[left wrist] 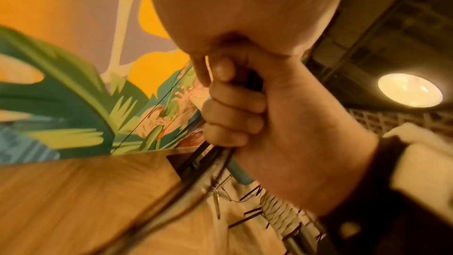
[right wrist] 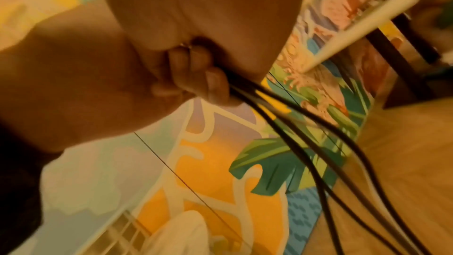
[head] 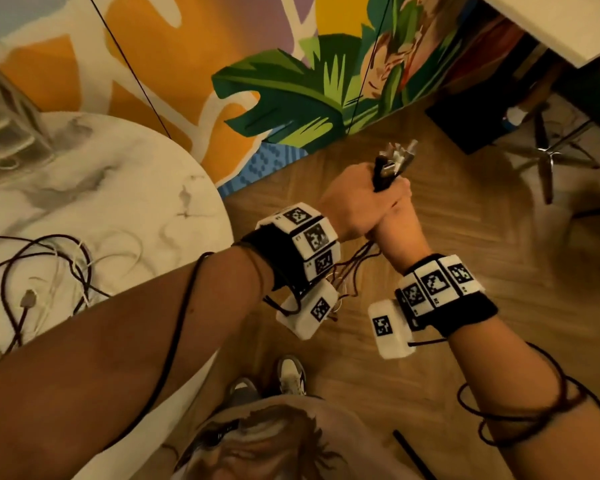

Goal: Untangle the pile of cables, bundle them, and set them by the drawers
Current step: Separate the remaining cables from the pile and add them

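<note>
Both hands hold one bundle of dark cables (head: 381,174) out over the wooden floor; its metal plug ends stick up above the fists. My left hand (head: 352,202) grips the bundle from the left, and my right hand (head: 400,220) is wrapped round it just below and to the right, the two fists touching. Loose cable tails (right wrist: 318,143) hang down from the fists. In the left wrist view the right hand's fingers (left wrist: 232,104) curl round the cables (left wrist: 210,162). More tangled dark and white cables (head: 49,271) lie on the round marble table (head: 136,188) at left. No drawers are in view.
A painted mural wall (head: 291,81) stands behind the table. Chair legs (head: 548,161) and a black box (head: 471,123) are at the far right under a white tabletop (head: 551,26). My shoes (head: 291,375) and a black rod (head: 413,455) are on the floor below.
</note>
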Action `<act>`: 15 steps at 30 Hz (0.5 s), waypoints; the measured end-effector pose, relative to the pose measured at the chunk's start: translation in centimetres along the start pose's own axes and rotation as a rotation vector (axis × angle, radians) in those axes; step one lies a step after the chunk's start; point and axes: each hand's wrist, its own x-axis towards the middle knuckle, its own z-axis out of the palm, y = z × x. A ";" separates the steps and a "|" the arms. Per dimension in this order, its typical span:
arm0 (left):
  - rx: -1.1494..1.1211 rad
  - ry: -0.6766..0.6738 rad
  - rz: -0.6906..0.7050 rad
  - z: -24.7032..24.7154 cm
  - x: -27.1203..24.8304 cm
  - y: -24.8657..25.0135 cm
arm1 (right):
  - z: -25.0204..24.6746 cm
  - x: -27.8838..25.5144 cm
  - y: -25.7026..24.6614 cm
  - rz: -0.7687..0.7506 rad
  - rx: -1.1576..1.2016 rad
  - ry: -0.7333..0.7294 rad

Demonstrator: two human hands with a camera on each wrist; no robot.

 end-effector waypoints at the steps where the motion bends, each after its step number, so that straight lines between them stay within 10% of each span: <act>1: -0.136 0.021 -0.021 -0.2 -0.2 -0.2 | 0.5 0.0 0.3 -0.031 0.062 -0.007; 7: -0.522 0.143 -0.100 -3.2 -0.8 0.1 | 3.9 0.5 4.2 0.053 0.040 -0.035; 15: 0.814 0.268 0.639 -15.4 -2.6 6.1 | 3.8 -0.2 13.3 0.499 -0.311 -0.043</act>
